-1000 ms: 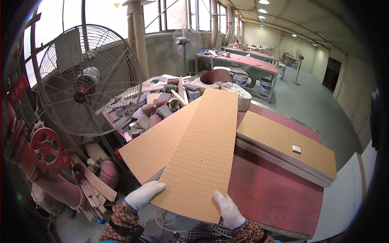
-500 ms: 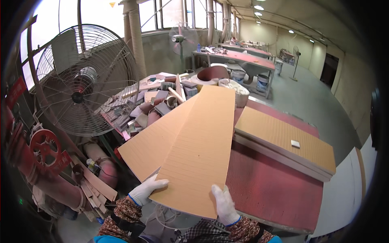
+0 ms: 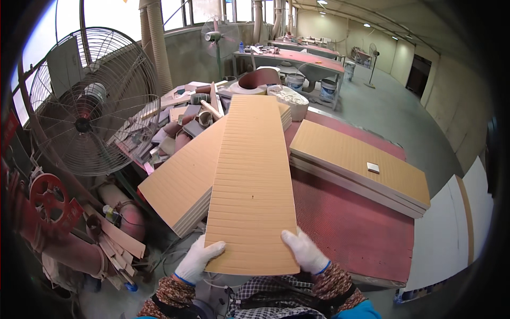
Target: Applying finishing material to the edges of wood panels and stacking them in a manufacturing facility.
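A long tan wood-grain board (image 3: 253, 181) stretches away from me, its near end held between both hands. My left hand (image 3: 198, 257), in a white glove, grips the near left edge with the thumb on top. On the right edge my gloved right hand (image 3: 305, 250) holds on the same way. The fingers of both hands are hidden beneath the board. Under its left side lies a stack of similar boards (image 3: 183, 178), set at an angle with layered pale edges. Whether the held board's far end rests on that stack, I cannot tell.
Another board stack (image 3: 361, 165) with a small white block (image 3: 373, 168) on top lies on the red table (image 3: 345, 234). Scraps (image 3: 186, 119) and a white tub (image 3: 291, 101) stand farther back. A caged fan (image 3: 87, 106) is at left; white panels (image 3: 441, 234) lean at right.
The held board has swung from a rightward slant to nearly straight ahead, and its far end has moved left. More of the left stack's layered edge shows. My view has shifted slightly rightward.
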Demonstrator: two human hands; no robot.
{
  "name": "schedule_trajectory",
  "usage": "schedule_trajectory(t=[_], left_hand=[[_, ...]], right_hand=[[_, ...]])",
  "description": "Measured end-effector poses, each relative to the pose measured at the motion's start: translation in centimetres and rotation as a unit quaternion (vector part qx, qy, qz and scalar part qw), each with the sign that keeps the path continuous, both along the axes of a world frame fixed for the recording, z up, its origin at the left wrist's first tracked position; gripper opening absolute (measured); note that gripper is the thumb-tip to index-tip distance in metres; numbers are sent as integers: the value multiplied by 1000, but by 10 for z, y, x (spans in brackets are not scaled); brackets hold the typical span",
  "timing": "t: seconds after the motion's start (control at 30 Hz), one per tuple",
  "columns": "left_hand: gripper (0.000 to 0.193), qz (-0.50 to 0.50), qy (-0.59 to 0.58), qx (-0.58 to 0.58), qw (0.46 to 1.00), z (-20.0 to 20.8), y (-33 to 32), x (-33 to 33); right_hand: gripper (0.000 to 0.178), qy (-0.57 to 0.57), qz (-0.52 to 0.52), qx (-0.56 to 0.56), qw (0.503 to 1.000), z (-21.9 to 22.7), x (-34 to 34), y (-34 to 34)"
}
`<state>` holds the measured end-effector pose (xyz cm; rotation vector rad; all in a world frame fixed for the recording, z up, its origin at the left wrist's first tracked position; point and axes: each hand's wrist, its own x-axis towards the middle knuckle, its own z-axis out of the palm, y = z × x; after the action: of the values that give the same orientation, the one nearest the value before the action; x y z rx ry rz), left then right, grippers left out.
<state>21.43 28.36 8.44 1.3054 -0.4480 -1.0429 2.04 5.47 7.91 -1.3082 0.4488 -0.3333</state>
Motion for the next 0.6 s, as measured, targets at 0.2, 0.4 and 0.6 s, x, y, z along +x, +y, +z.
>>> schedule_trajectory(t=[0.2, 0.4, 0.6], left_hand=[[49, 94, 107, -23, 990, 23, -47, -88], [62, 34, 191, -88, 977, 6, -81, -126], [66, 21, 211, -72, 975, -1, -104, -147]], right_hand=[[53, 35, 89, -38, 995, 3, -27, -96], [83, -96, 76, 82, 989, -23, -70, -128], [89, -228, -76, 263, 934, -58, -129, -90]])
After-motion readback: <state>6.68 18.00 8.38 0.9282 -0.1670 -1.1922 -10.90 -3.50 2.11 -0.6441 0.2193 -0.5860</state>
